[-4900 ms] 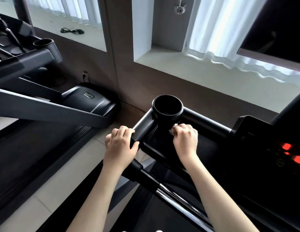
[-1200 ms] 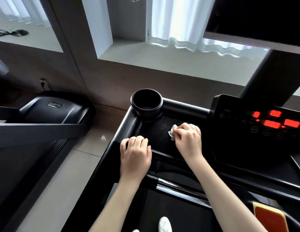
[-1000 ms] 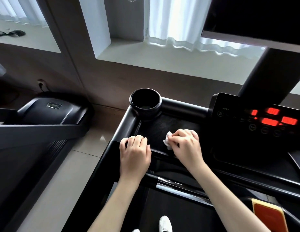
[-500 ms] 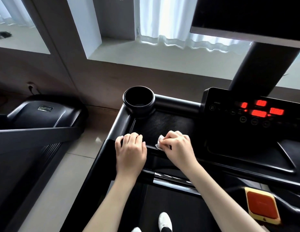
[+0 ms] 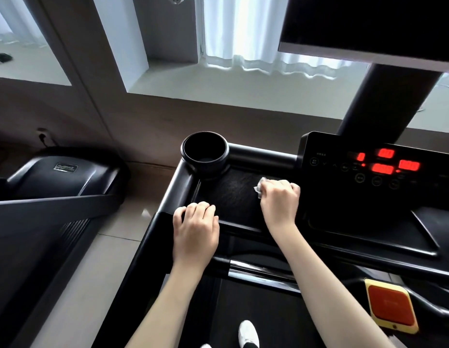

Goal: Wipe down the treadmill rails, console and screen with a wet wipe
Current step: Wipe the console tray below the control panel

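My right hand (image 5: 279,202) grips a crumpled white wet wipe (image 5: 260,187) and presses it onto the black tray of the treadmill console (image 5: 228,194), just left of the control panel (image 5: 369,169) with its red lit digits. My left hand (image 5: 194,228) rests with curled fingers over the tray's near-left rim, where the left rail (image 5: 153,232) meets the console. A round cup holder (image 5: 204,151) sits at the tray's far-left corner. The dark screen (image 5: 369,23) hangs above on a post.
A second treadmill (image 5: 55,187) stands to the left across a strip of tiled floor (image 5: 82,272). A red and yellow safety key block (image 5: 390,306) sits at lower right. A white shoe (image 5: 248,334) shows on the belt below. Window sill and curtains lie ahead.
My right hand has slid the wipe from the tray's near-left edge to the right and away, toward the control panel. My left hand has stayed on the tray's rim.
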